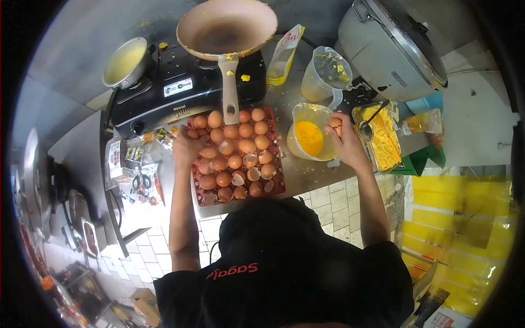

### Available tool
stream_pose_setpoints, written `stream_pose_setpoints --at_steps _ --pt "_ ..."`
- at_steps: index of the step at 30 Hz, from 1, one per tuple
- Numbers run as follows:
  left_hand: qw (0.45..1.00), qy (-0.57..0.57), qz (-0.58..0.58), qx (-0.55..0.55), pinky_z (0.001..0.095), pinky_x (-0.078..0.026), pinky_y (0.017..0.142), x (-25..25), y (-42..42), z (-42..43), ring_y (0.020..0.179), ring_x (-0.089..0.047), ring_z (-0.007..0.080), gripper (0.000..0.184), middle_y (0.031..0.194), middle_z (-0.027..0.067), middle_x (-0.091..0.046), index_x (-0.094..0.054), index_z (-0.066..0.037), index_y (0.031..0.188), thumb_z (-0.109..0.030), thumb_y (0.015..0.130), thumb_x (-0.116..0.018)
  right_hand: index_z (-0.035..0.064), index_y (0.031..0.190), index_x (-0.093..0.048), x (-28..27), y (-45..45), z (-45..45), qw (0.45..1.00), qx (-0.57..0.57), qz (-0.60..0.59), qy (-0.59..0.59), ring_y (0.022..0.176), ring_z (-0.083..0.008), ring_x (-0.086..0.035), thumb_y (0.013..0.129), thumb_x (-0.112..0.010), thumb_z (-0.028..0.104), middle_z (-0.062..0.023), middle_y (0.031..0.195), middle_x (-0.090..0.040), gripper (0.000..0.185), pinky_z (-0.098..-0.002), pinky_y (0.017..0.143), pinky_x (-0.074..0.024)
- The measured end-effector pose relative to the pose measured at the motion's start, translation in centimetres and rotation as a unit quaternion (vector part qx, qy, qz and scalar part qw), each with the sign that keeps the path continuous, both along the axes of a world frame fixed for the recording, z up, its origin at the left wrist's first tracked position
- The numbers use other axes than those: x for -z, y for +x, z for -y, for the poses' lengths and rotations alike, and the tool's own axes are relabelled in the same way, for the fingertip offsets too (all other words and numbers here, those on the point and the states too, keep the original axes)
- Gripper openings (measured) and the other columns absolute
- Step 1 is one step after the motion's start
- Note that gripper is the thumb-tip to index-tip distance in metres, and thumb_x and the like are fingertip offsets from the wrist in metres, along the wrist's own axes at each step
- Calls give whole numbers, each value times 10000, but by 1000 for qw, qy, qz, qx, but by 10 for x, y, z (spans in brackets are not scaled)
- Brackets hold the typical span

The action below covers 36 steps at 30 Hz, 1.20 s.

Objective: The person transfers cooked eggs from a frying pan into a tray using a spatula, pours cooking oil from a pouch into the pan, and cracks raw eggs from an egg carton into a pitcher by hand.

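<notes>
A red tray (280, 174) of brown eggs and some empty, broken shells lies on the counter. At its upper left edge is my left hand (187, 146), with fingers closed around an egg. My right hand (343, 138) holds a brown egg (337, 127) at the right rim of a clear measuring jug (299, 123). Yellow beaten or raw egg (309, 138) fills the jug's lower part. Just behind stands a second clear jug (311, 87) with yellow bits on its inner wall.
A pan (227, 27) rests on the black stove (147, 106), its handle reaching over the tray. A metal bowl (126, 64) is at the left. To the right are a container of yellow food (387, 147), a ladle (366, 131) and a large cooker (377, 49).
</notes>
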<state>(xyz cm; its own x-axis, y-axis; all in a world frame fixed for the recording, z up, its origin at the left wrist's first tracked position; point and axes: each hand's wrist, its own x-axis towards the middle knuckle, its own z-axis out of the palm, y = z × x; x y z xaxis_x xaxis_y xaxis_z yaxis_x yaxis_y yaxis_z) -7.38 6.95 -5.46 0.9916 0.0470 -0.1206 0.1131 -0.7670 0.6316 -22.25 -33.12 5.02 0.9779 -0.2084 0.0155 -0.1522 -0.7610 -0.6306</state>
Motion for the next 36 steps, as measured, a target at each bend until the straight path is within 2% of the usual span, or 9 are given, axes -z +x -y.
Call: stream_pose_setpoints --at_steps 4,7,13,22,25,28,29,32,36 --pt "1000 -2 17 -5 448 -536 772 4 0 -1 884 -681 370 585 889 180 -701 -600 -45 1029 -396 637 -857 19 1296 -435 5 -1 -6 1000 11 -6 0 1122 -332 -586 984 -589 244 -201 1209 -602 414 -394 922 -465" --pt "1000 -7 6 -7 452 -535 778 0 -2 -1 907 -680 373 605 914 189 -701 -594 -48 1050 -410 641 -852 44 1266 -425 7 0 -10 999 -2 36 -24 1011 -430 -622 972 -591 257 -233 1081 -630 399 -458 854 -491" --pt "1000 19 -6 -6 460 -529 798 -10 -5 -1 931 -673 380 625 947 188 -702 -585 -65 1069 -443 647 -849 39 1235 -437 -6 2 -20 997 -14 -13 -76 997 -435 -620 971 -593 241 -219 1051 -644 367 -466 825 -496" --pt "998 -22 19 -49 456 -535 796 7 -9 0 903 -680 385 563 916 178 -710 -597 -78 1041 -427 662 -824 18 1262 -446 -12 0 -30 991 10 78 -110 975 -451 -614 967 -595 188 -251 1046 -629 371 -472 797 -499" --pt "996 -48 39 -63 447 -540 782 8 -3 2 890 -683 382 537 900 175 -711 -602 -77 1021 -406 659 -823 29 1306 -441 3 -3 -22 991 3 79 -105 909 -315 -652 1002 -560 210 -197 1118 -635 373 -399 778 -512" --pt "994 -71 37 -79 437 -539 772 13 -6 -5 878 -685 373 532 888 171 -709 -602 -70 1002 -397 650 -830 43 1314 -449 0 -3 -18 976 111 64 176 860 -194 -637 1028 -516 213 -140 1149 -641 340 -344 729 -512" --pt "992 -86 35 -83 432 -536 772 15 -4 -6 873 -685 366 533 886 170 -707 -601 -65 995 -396 648 -832 67 1301 -472 -3 -1 -19 958 104 52 264 800 -112 -598 1042 -492 238 -100 1182 -638 311 -274 683 -490" --pt "989 -117 31 -87 410 -524 772 15 -5 -9 845 -677 332 534 871 161 -696 -597 -49 971 -395 645 -840 78 1286 -483 5 2 -10 898 109 17 426 754 -112 -580 1037 -502 277 -98 1150 -642 319 -248 651 -468" --pt "984 -143 28 -101 382 -511 773 10 -3 -9 802 -646 282 530 855 146 -677 -588 -31 936 -382 640 -854 103 1237 -516 12 8 -5 879 129 2 458 737 -99 -561 1036 -496 324 -65 1030 -638 299 -220 634 -442"
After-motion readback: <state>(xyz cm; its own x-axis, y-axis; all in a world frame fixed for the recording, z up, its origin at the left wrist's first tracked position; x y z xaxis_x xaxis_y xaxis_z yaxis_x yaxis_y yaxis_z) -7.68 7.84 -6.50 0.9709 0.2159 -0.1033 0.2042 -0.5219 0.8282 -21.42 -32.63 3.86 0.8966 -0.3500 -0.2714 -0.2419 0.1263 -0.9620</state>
